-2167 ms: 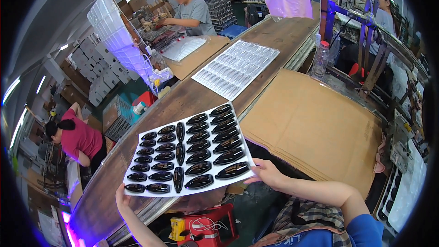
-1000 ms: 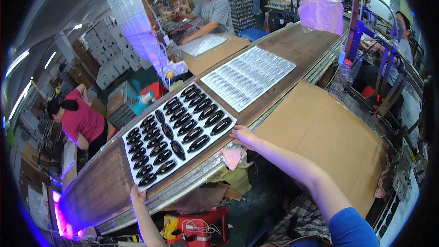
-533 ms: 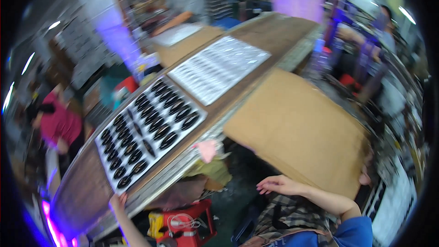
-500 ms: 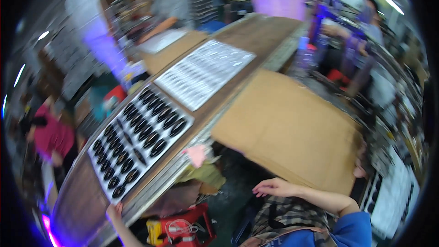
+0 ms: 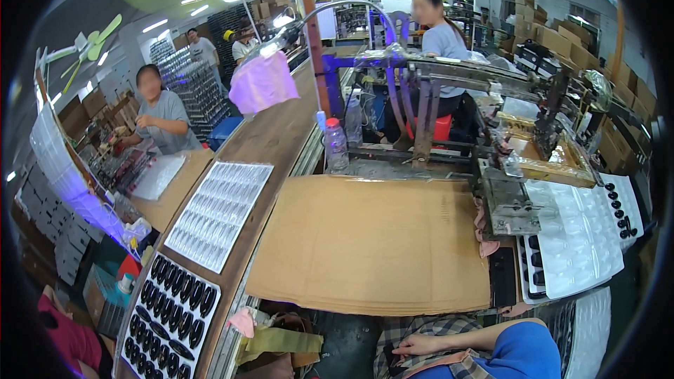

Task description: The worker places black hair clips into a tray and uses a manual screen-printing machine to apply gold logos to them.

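Observation:
My right hand (image 5: 417, 344) rests low over my lap, against a plaid apron (image 5: 390, 330), just below the near edge of a large cardboard sheet (image 5: 372, 238). Its fingers curl downward and I see nothing held in them; the fingertips are partly hidden. My left hand is out of the picture. On the wooden bench to the left lies a white tray (image 5: 213, 295) filled with glossy black oval parts in rows. Beyond it sits a clear-white moulded tray (image 5: 219, 214) with no black parts showing.
A metal machine (image 5: 509, 200) with a framed screen (image 5: 547, 147) stands at the right, stacked white trays (image 5: 576, 238) beside it. A red-capped bottle (image 5: 336, 144) stands behind the cardboard. A pink cloth (image 5: 242, 321) hangs at the bench edge. Co-workers sit across the bench and behind the machine.
The view has swung right and up, bringing the machine into full sight. My left hand, earlier at the black-part tray's near corner, has left the picture. My right hand has lowered and its fingers have curled.

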